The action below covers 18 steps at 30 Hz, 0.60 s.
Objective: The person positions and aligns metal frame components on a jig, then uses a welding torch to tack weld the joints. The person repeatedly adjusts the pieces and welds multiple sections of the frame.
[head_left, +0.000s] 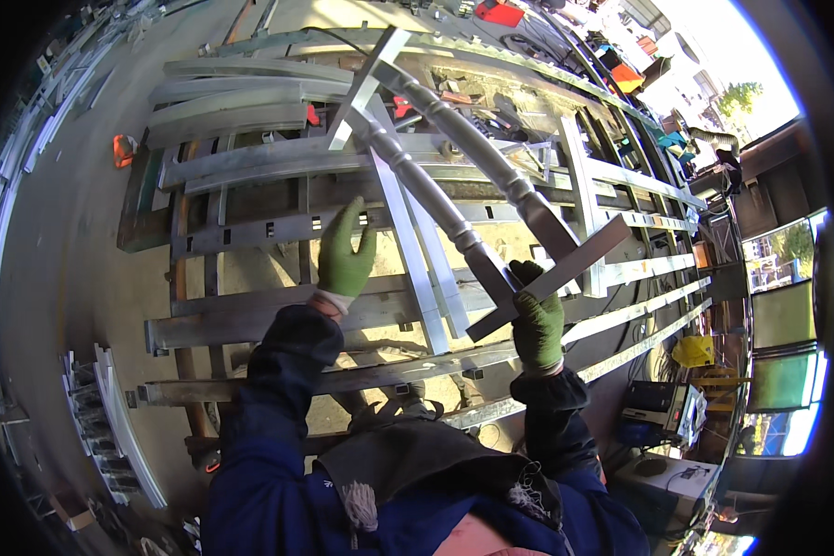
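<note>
A metal railing section (454, 157) made of two turned balusters joined by flat bars is lifted at a slant over a steel work frame (278, 310). My right hand (537, 320), in a green glove, grips the flat bar at the near end of that section. My left hand (345, 252), also green-gloved, hovers with fingers spread above the frame's crossbars, to the left of the section, holding nothing. Both forearms wear dark blue sleeves.
Long grey metal profiles (232, 102) lie stacked at the far side of the frame. An orange object (122, 150) sits on the concrete floor at left. More profiles (111, 417) lie at lower left. A welding machine (663, 408) and yellow helmet (693, 350) stand at right.
</note>
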Each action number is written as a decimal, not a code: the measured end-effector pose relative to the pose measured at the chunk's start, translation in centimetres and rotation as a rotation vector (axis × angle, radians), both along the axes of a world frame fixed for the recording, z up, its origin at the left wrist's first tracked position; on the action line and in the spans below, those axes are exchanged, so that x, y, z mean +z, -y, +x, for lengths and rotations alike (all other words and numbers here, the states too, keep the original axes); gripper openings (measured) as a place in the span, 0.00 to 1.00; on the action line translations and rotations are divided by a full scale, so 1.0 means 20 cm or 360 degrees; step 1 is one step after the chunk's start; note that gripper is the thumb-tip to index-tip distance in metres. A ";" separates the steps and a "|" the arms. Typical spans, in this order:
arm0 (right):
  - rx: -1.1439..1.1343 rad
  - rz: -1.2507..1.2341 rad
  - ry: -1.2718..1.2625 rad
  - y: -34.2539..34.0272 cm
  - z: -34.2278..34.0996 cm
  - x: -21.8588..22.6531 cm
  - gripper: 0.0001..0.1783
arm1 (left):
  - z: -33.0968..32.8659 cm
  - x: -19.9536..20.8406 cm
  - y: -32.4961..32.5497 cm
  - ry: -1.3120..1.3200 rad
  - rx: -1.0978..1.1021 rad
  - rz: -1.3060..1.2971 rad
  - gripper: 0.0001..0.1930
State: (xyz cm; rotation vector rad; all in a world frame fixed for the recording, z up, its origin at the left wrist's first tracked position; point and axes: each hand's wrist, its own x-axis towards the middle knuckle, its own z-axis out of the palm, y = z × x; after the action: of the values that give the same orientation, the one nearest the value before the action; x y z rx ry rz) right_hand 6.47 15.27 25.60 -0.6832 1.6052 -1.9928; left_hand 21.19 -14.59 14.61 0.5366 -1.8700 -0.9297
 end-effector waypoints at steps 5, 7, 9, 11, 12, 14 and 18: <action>0.0166 0.0130 -0.0261 -0.10 -0.16 0.35 0.40 | 0.08 0.44 0.29 0.0271 0.0122 -0.0814 0.41; 0.0162 0.0250 -0.0218 -0.14 -0.19 0.59 0.38 | 0.09 0.62 0.36 0.0348 0.0134 -0.0962 0.45; 0.0235 0.0348 -0.0433 -0.16 -0.18 0.86 0.39 | 0.10 0.74 0.40 0.0457 0.0039 -0.1045 0.48; 0.0260 0.0386 -0.0621 -0.17 -0.20 1.04 0.40 | 0.15 0.83 0.45 0.0715 -0.0316 -0.0899 0.47; 0.0269 0.0456 -0.0773 -0.19 -0.25 1.11 0.40 | 0.18 0.85 0.41 0.0872 -0.0407 -0.0881 0.45; 0.0349 0.0552 -0.0879 -0.19 -0.29 1.26 0.38 | 0.22 0.81 0.37 0.0783 -0.0675 -0.0619 0.38; 0.0355 0.0576 -0.1103 -0.15 -0.37 1.38 0.33 | 0.29 0.69 0.24 0.0673 -0.0711 -0.0312 0.31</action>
State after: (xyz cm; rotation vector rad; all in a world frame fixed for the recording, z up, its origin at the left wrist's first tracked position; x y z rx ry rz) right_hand -1.00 18.27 53.29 -1.4269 2.0791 -1.3103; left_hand 27.00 -19.31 28.47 0.2026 -2.5006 -0.9501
